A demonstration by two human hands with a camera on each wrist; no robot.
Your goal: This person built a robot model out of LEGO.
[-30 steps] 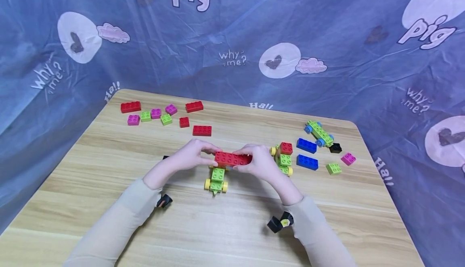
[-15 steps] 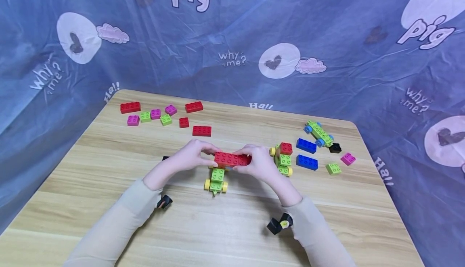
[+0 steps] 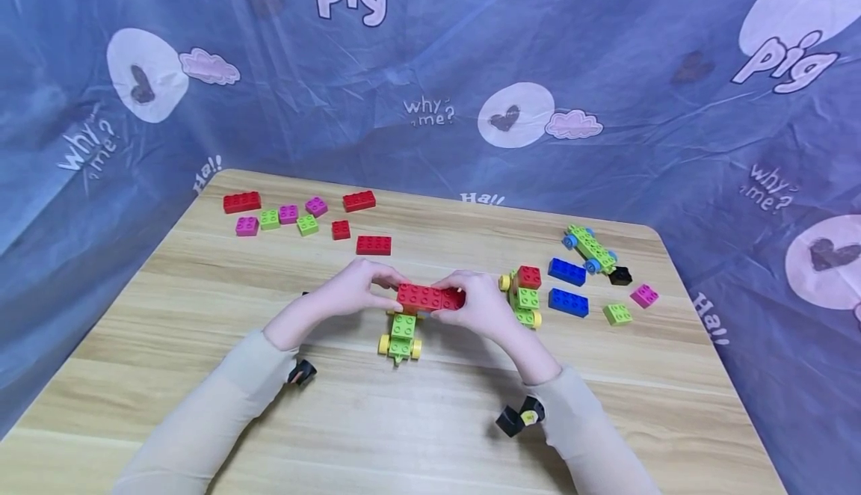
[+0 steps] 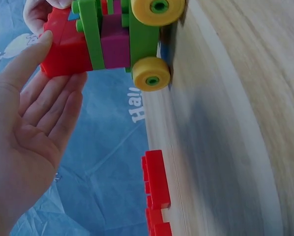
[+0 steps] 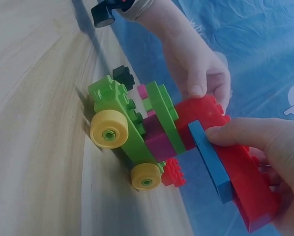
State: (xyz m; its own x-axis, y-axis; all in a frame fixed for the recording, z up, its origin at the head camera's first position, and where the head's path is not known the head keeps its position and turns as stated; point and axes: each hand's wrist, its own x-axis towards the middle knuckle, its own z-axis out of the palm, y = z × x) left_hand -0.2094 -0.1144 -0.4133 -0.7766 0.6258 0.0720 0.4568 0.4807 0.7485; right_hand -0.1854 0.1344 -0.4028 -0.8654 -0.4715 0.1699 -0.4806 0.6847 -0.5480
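Note:
A toy car [image 3: 403, 327] with a green base and yellow wheels [image 5: 109, 129] stands mid-table. Purple [image 5: 158, 137] and green bricks are stacked on it. Across its top lies a row of red bricks [image 3: 420, 298], jutting out to the right, with a flat blue piece [image 5: 211, 162] on the underside. My left hand [image 3: 346, 291] grips the row's left end between thumb and fingers. At the jutting end, my right hand [image 3: 479, 302] pinches the red brick [image 5: 248, 189], thumb low near the blue piece and fingers on the studded side.
Right of the hands stands another green car [image 3: 527, 298] with a red brick on top. Beyond it are two blue bricks [image 3: 568, 302] and a blue-wheeled green base [image 3: 592, 248]. Several red, pink and green bricks [image 3: 269, 218] lie at the back left.

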